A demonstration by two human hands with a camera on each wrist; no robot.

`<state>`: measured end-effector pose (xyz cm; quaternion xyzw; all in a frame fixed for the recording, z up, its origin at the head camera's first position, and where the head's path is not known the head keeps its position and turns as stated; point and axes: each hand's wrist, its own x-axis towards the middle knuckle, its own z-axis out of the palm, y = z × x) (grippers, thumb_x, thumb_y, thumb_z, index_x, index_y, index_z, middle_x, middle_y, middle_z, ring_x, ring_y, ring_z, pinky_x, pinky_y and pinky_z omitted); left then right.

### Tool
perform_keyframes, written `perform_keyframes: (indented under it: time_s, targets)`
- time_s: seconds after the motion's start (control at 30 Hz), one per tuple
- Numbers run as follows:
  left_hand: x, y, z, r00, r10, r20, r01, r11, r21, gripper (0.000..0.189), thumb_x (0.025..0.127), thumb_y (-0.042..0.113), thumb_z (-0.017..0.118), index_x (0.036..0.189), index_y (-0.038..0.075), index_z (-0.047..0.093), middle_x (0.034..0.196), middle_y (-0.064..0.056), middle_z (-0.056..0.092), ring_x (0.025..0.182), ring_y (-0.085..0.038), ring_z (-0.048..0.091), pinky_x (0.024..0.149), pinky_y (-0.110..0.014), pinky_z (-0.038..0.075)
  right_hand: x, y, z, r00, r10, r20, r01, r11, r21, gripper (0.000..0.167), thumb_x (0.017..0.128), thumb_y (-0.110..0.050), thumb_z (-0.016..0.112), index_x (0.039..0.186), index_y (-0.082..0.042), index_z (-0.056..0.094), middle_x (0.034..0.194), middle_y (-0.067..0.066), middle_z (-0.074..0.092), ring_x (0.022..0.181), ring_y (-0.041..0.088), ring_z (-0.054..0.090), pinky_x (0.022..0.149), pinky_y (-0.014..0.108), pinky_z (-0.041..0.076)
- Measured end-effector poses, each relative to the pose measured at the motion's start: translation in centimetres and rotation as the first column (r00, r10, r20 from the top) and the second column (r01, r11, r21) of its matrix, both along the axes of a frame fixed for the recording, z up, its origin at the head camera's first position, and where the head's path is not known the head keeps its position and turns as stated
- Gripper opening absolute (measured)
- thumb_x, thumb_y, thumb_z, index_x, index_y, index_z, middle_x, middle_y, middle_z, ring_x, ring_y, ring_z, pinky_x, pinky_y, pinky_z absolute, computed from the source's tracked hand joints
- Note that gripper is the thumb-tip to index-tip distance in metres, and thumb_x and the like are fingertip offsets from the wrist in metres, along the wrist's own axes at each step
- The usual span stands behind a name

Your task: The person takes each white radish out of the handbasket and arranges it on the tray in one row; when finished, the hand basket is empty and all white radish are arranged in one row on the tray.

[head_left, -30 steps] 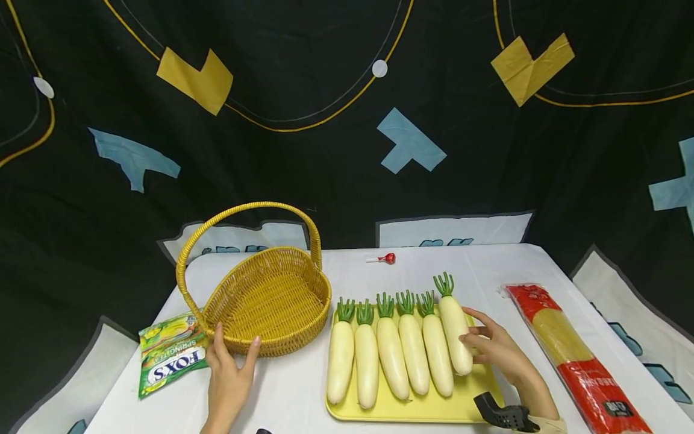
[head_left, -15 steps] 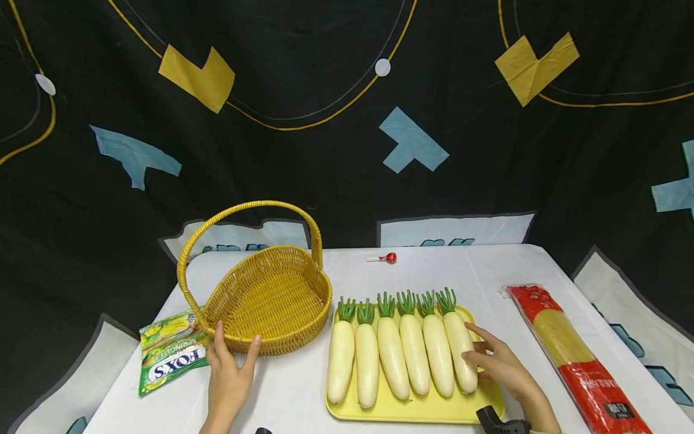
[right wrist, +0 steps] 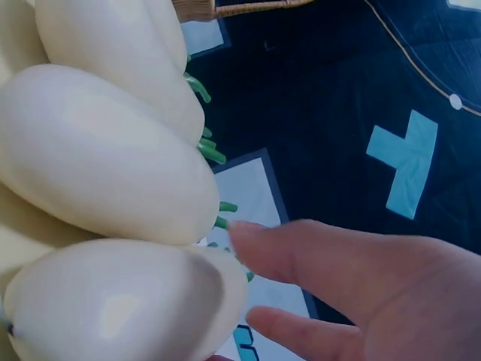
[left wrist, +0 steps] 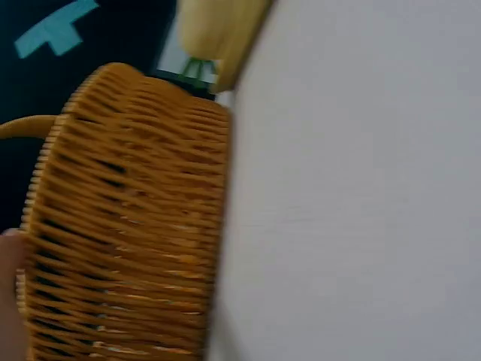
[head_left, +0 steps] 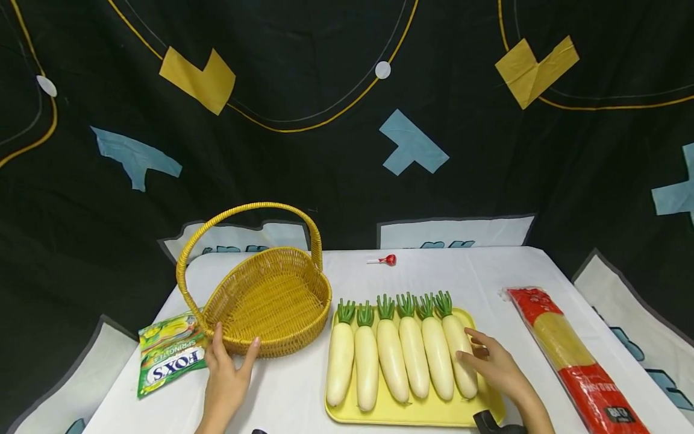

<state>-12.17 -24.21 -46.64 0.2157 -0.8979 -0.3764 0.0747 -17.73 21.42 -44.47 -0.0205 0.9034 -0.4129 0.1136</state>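
Several white daikon radishes (head_left: 391, 361) with green stalk tops lie side by side on a yellow tray (head_left: 390, 417). My right hand (head_left: 501, 367) is at the rightmost daikon (head_left: 459, 355), its thumb over that daikon and its fingers along the right side. In the right wrist view the thumb and a finger are extended close to the daikon (right wrist: 128, 301), not wrapped round it. My left hand (head_left: 228, 377) rests spread against the near side of a yellow wicker basket (head_left: 271, 301), fingertips at the rim. The basket has a tall arched handle (head_left: 249, 206) and nothing inside.
A green FOX'S candy bag (head_left: 170, 355) lies left of the basket, partly behind it. A red-wrapped lollipop (head_left: 387, 260) is at the back of the white table (head_left: 293, 398). A long red-and-yellow packet (head_left: 575, 355) lies on the right.
My right hand has lowered the rightmost daikon onto the tray beside the others, moving it toward me, and its grip has loosened. My left hand and the basket have stayed put.
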Motion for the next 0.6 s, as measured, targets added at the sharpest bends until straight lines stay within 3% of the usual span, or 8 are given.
perform_keyframes:
  time_s: [0.1,0.2,0.27,0.33,0.4,0.5,0.6]
  targets:
    - [0.0,0.0,0.8,0.997,-0.036,0.062,0.037,0.999,-0.012,0.096,0.084,0.067,0.035,0.142,0.016,-0.024,0.143,-0.039,-0.002,0.11,-0.064,0.035,0.07,-0.061,0.042,0.1,0.1,0.4,1.0,-0.009,-0.025,0.009,0.999,0.031,0.068,0.087,-0.038,0.058,0.138,0.0,0.034,0.132,0.031,0.039,0.114,0.045,0.046,0.084,0.05,0.046]
    - [0.1,0.2,2.2,0.984,-0.09,0.156,0.101,0.993,-0.066,0.102,0.082,0.072,0.03,0.141,0.008,-0.023,0.142,-0.041,0.007,0.114,-0.061,0.033,0.074,-0.063,0.04,0.4,0.0,0.8,0.998,-0.007,-0.055,0.01,0.999,0.04,0.067,0.088,-0.038,0.057,0.138,0.0,0.033,0.134,0.031,0.037,0.119,0.047,0.041,0.087,0.052,0.044]
    - [0.4,0.5,3.7,0.965,-0.123,0.232,0.154,0.981,-0.121,0.106,0.081,0.075,0.026,0.142,0.0,-0.015,0.139,-0.041,0.017,0.116,-0.058,0.035,0.075,-0.062,0.041,0.6,-0.2,1.2,0.997,-0.005,-0.078,0.009,0.999,0.051,0.066,0.088,-0.037,0.056,0.138,0.0,0.034,0.135,0.029,0.036,0.122,0.047,0.037,0.09,0.054,0.041]
    - [0.7,1.0,5.7,0.951,-0.161,0.264,0.211,0.962,-0.172,0.107,0.08,0.077,0.024,0.142,-0.007,0.002,0.134,-0.039,0.03,0.112,-0.056,0.041,0.073,-0.059,0.043,0.8,-0.6,1.6,0.992,0.004,-0.126,0.005,0.997,0.072,0.063,0.088,-0.036,0.057,0.137,-0.001,0.036,0.136,0.027,0.037,0.124,0.046,0.035,0.093,0.056,0.038]
    - [0.8,2.0,8.0,0.954,-0.198,0.225,0.246,0.946,-0.21,0.101,0.082,0.074,0.026,0.14,-0.007,0.019,0.131,-0.035,0.039,0.109,-0.051,0.047,0.075,-0.058,0.043,0.8,-1.2,2.1,0.982,0.029,-0.185,-0.011,0.995,0.097,0.061,0.088,-0.037,0.057,0.136,-0.004,0.039,0.137,0.024,0.038,0.125,0.045,0.035,0.093,0.059,0.036]
    - [0.1,4.2,11.5,0.959,-0.278,0.06,0.284,0.932,-0.225,0.084,0.085,0.068,0.031,0.137,0.002,0.035,0.132,-0.024,0.047,0.114,-0.044,0.049,0.084,-0.058,0.041,0.3,-2.6,3.2,0.948,0.097,-0.304,-0.062,0.99,0.125,0.059,0.087,-0.039,0.057,0.135,-0.008,0.041,0.138,0.02,0.038,0.126,0.044,0.036,0.093,0.061,0.034]
    - [-1.8,7.0,14.2,0.921,-0.362,-0.145,0.326,0.919,-0.223,0.07,0.087,0.063,0.038,0.137,0.014,0.038,0.138,-0.013,0.045,0.123,-0.035,0.045,0.096,-0.054,0.037,-0.8,-4.6,4.7,0.903,0.16,-0.399,-0.102,0.982,0.161,0.06,0.087,-0.039,0.057,0.137,-0.011,0.039,0.143,0.018,0.033,0.13,0.042,0.031,0.095,0.063,0.031]
